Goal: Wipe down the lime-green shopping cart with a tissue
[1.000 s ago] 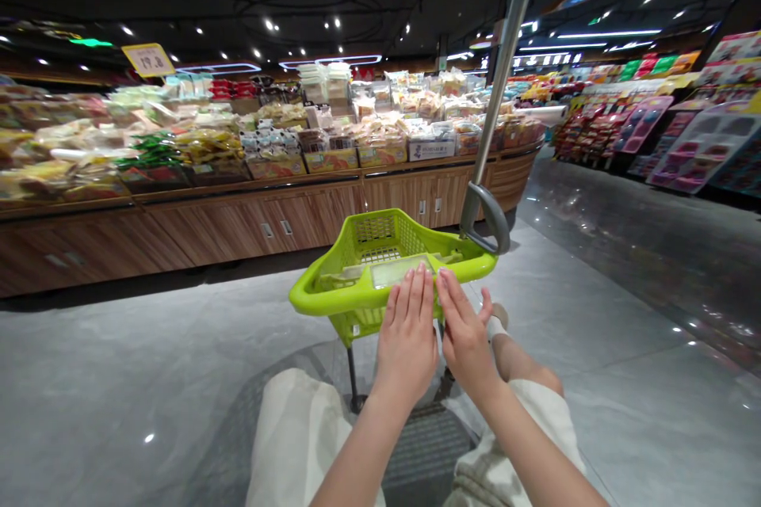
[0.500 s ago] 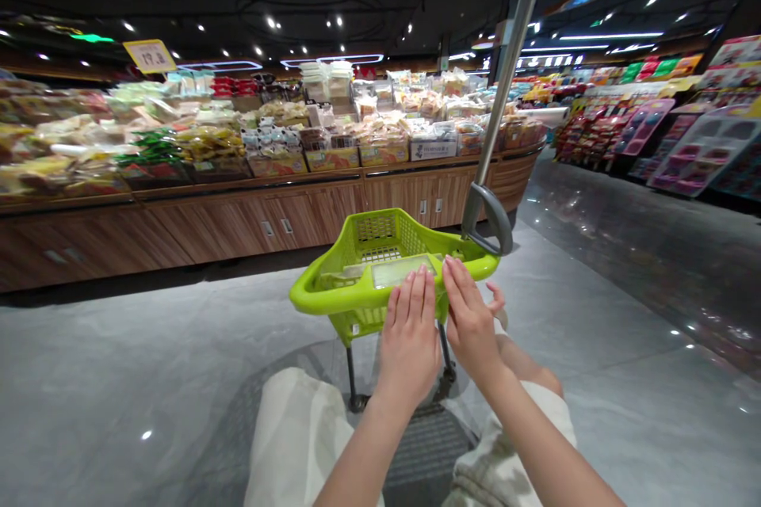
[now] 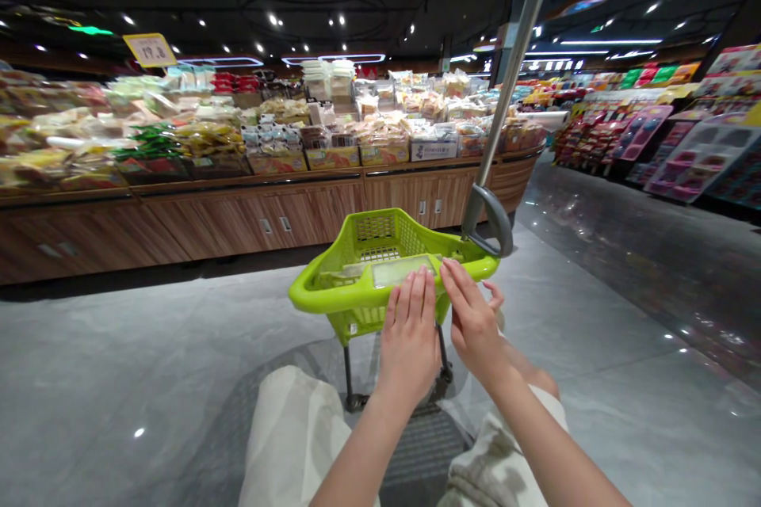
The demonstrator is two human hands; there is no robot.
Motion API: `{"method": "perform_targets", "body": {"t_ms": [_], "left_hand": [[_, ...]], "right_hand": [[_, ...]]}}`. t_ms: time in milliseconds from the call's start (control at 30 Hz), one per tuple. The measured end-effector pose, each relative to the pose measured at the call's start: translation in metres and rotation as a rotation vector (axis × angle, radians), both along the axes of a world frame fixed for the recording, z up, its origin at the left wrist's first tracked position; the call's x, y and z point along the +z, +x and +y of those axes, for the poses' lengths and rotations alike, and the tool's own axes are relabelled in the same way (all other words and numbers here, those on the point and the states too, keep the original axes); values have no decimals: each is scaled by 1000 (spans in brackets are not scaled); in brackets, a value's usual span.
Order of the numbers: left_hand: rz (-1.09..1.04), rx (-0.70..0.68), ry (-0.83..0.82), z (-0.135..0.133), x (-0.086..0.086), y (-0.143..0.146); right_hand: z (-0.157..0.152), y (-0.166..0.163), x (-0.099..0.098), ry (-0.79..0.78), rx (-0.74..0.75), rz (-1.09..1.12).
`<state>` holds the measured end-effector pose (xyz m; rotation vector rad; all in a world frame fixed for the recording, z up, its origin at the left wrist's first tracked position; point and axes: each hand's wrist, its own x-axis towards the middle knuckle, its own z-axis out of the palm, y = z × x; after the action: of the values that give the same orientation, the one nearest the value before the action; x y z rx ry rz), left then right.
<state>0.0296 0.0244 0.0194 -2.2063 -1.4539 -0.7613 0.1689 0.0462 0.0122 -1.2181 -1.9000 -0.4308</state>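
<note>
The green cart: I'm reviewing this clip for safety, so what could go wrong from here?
The left hand and right hand lie flat and close together at the handle, with no fingers visibly wrapped around it, so the cart might swing or slip from control. The wooden counter stands ahead, so rolling forward could mean a bump. The tall metal pole at the cart's right side might catch on something.

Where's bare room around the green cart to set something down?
Bare floor lies left of the cart, up to the wooden counter, and right of the right knee. The handle's left end is free. Crowded: its middle, with left hand and right hand; countertop packages.
</note>
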Motion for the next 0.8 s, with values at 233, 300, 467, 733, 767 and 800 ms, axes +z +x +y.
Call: {"method": "perform_targets", "body": {"t_ms": [233,300,467,733,767,800], "left_hand": [[12,-23,-23,-2,3,-5],[2,-27,-22,-2,3,-4],[-23,-23,-24,-2,1,-3],[-28,-13,-18,-5,1,-5],[-32,-12,-20,-5,1,-5],[-33,-10,-21,-5,0,-5]], "right_hand": [[8,37,-7,29,-154,51],[11,42,-7,41,-171,61],[11,46,-7,70,-108,95],[6,52,5,124,17,209],[6,52,8,122,2,157],[6,53,10,108,-11,94]]}}
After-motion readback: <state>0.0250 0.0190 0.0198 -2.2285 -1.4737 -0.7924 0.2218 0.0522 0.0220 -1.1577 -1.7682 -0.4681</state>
